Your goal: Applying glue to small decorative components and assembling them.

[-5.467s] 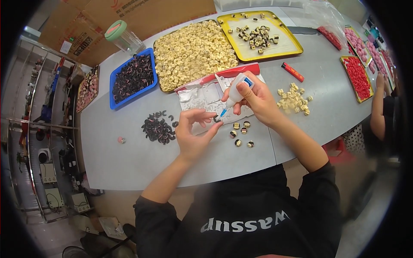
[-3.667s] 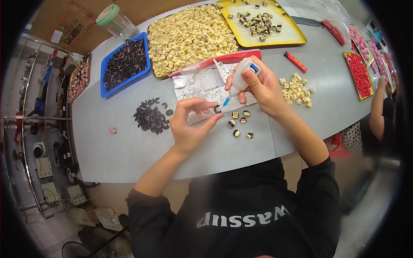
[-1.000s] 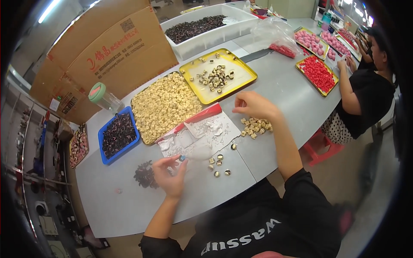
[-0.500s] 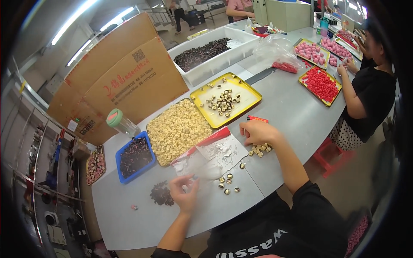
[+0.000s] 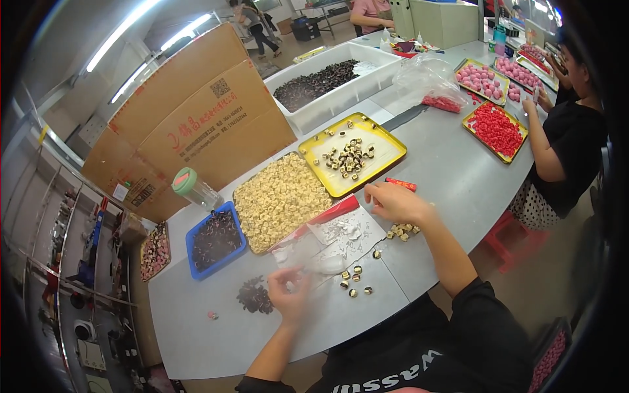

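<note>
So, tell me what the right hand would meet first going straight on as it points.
Probably the red strip along the white sheet, just left of the right hand, though the hand's height over it is unclear.

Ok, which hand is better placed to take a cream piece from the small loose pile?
Probably the right hand: it is close beside the small cream pile. The left hand, blurred, is farther off, beside the black pile.
</note>
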The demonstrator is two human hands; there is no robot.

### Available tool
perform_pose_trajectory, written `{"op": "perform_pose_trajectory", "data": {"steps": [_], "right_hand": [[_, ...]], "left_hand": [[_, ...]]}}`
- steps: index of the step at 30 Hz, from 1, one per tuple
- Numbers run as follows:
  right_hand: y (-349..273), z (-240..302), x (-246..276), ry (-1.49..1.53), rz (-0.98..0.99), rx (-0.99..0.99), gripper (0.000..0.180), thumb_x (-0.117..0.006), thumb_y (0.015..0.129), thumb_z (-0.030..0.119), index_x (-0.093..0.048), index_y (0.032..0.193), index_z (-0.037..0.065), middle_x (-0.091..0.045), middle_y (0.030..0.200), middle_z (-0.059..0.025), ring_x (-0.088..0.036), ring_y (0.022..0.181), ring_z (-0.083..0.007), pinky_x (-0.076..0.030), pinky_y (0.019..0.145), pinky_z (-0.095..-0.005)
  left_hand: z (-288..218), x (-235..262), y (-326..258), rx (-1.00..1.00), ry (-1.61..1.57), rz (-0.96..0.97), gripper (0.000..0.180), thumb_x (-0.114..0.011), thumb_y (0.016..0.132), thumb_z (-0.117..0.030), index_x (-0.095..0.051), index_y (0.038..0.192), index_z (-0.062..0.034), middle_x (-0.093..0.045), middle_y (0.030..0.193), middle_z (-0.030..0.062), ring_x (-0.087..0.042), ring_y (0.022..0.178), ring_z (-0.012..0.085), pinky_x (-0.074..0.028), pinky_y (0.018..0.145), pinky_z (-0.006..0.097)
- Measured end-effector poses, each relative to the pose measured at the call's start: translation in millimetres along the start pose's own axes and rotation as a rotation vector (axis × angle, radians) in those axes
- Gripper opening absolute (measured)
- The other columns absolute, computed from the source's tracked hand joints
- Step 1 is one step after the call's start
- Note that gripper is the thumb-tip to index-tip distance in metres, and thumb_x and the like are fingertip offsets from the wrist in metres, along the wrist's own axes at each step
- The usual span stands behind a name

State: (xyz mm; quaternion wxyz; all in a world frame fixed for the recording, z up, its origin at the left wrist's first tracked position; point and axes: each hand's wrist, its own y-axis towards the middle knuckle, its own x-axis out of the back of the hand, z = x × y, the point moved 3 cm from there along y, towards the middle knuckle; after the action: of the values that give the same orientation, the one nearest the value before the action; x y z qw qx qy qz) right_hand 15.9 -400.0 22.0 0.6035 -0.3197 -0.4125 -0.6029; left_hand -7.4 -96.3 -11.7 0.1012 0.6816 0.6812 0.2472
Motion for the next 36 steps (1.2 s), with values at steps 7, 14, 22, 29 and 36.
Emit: {"op": "perform_pose_trajectory", "data": {"steps": [7, 14, 22, 29, 36], "right_hand": [[10, 30, -1, 0.393, -0.065, 0.239, 0.012, -0.063, 0.083, 0.005, -0.055, 0.090, 0.000, -0.056, 0.094, -0.0100, -0.060, 0.081, -0.0196, -0.051, 0.072, -0.0293], [6, 55, -9, 0.742, -0.069, 0.365, 0.014, -0.065, 0.080, 0.000, -0.062, 0.094, 0.000, -0.057, 0.097, -0.0080, -0.060, 0.082, -0.0148, -0.052, 0.074, -0.0259], [0, 75, -17, 0.746, -0.083, 0.467, 0.022, -0.063, 0.080, -0.003, -0.063, 0.101, 0.001, -0.058, 0.099, -0.0081, -0.060, 0.083, -0.0141, -0.051, 0.075, -0.0251], [2, 76, -29, 0.951, -0.069, 0.324, 0.021, -0.063, 0.084, 0.000, -0.063, 0.104, 0.000, -0.053, 0.102, -0.0072, -0.056, 0.093, -0.0132, -0.051, 0.082, -0.0261], [-1, 86, -30, 0.922, 0.034, 0.388, 0.022, -0.063, 0.083, -0.002, -0.063, 0.105, -0.001, -0.053, 0.102, -0.0078, -0.056, 0.093, -0.0134, -0.050, 0.082, -0.0247]], "left_hand": [[1, 0, 3, -0.008, 0.039, 0.037, 0.042, -0.075, 0.071, 0.003, -0.046, 0.100, -0.0048, -0.063, 0.096, 0.0101, -0.053, 0.071, 0.0075, -0.043, 0.067, 0.020], [1, 1, 0, 0.001, 0.033, 0.041, 0.042, -0.076, 0.071, 0.003, -0.046, 0.100, -0.0046, -0.063, 0.097, 0.0103, -0.053, 0.071, 0.0076, -0.043, 0.067, 0.020], [0, 1, -2, -0.003, 0.047, 0.052, 0.042, -0.076, 0.070, 0.003, -0.047, 0.100, -0.0047, -0.063, 0.097, 0.0100, -0.053, 0.071, 0.0079, -0.043, 0.066, 0.020], [1, 1, 0, -0.004, 0.055, 0.054, 0.041, -0.077, 0.070, 0.003, -0.048, 0.099, -0.0046, -0.063, 0.095, 0.0096, -0.054, 0.072, 0.0085, -0.043, 0.066, 0.021], [-1, 0, 0, -0.019, 0.047, 0.089, 0.042, -0.077, 0.070, 0.003, -0.048, 0.099, -0.0043, -0.064, 0.095, 0.0102, -0.054, 0.074, 0.0090, -0.043, 0.067, 0.022]]}}
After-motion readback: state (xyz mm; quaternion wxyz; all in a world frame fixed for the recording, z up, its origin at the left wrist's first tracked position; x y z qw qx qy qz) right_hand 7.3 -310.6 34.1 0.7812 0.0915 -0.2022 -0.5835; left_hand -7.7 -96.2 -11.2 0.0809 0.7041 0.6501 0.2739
